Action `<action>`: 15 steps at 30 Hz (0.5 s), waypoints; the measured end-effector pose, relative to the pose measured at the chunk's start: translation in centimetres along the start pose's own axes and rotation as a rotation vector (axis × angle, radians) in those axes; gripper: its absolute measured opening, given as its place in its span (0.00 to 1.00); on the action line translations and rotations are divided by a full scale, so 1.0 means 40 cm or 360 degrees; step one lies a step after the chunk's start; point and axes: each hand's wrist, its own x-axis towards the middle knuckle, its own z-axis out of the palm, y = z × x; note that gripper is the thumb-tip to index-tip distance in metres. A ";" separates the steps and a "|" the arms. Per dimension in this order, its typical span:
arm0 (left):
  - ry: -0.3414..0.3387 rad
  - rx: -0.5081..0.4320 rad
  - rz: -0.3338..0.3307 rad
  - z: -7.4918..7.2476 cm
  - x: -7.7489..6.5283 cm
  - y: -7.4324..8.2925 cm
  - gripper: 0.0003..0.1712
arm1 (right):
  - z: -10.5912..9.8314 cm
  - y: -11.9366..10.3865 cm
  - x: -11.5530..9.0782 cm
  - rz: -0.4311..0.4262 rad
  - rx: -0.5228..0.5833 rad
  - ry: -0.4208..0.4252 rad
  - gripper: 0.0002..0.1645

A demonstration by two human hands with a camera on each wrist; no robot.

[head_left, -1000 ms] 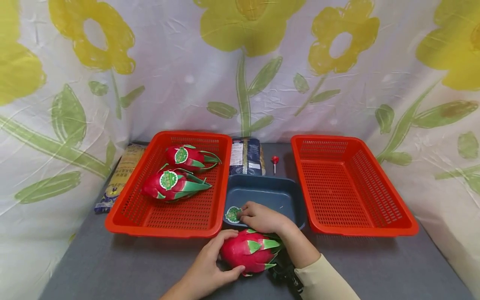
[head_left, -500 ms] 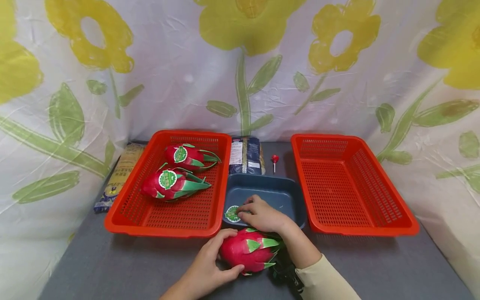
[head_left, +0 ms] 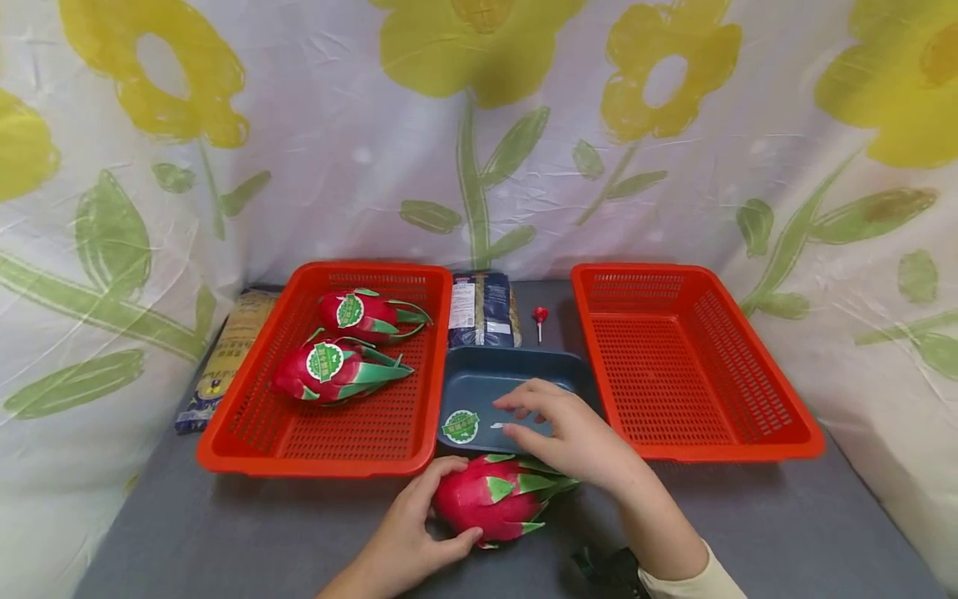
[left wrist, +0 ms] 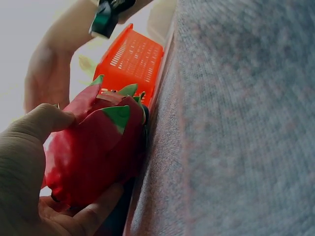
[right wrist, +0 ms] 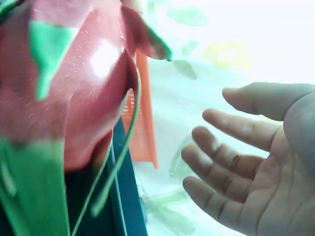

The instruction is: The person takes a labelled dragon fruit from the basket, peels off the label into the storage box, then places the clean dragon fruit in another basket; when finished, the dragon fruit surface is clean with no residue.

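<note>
A red dragon fruit (head_left: 494, 506) with green scales lies on the grey table in front of the blue tray (head_left: 557, 366). My left hand (head_left: 419, 528) grips its left end; the left wrist view shows my fingers curled round the dragon fruit (left wrist: 93, 147). My right hand (head_left: 557, 428) hovers open above the blue tray's front, just behind the fruit, holding nothing; its relaxed fingers (right wrist: 221, 162) show beside the dragon fruit (right wrist: 64, 98). A round green sticker (head_left: 460, 426) lies in the tray's front left corner.
A red basket (head_left: 247, 424) on the left holds two stickered dragon fruits (head_left: 329, 370) (head_left: 367, 312). Another red basket (head_left: 778, 408) stands on the right. Behind the tray lie a dark packet (head_left: 482, 309) and a red lollipop (head_left: 539, 316). A yellow packet (head_left: 224, 353) lies far left.
My right hand has let go of the green sticker, which now lies in the tray, and has lifted to the right with fingers spread. The left hand still holds the fruit.
</note>
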 end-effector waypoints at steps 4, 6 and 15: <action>-0.0026 -0.0002 -0.0049 -0.002 -0.001 0.003 0.41 | 0.000 0.000 -0.057 0.0023 -0.0015 0.0022 0.19; -0.0033 -0.0009 -0.0061 -0.002 -0.001 0.005 0.41 | 0.015 0.008 -0.083 0.0036 -0.0004 0.0028 0.20; -0.0014 -0.0022 -0.0010 -0.002 0.000 -0.003 0.41 | 0.132 0.054 -0.137 0.0133 0.0084 0.0214 0.17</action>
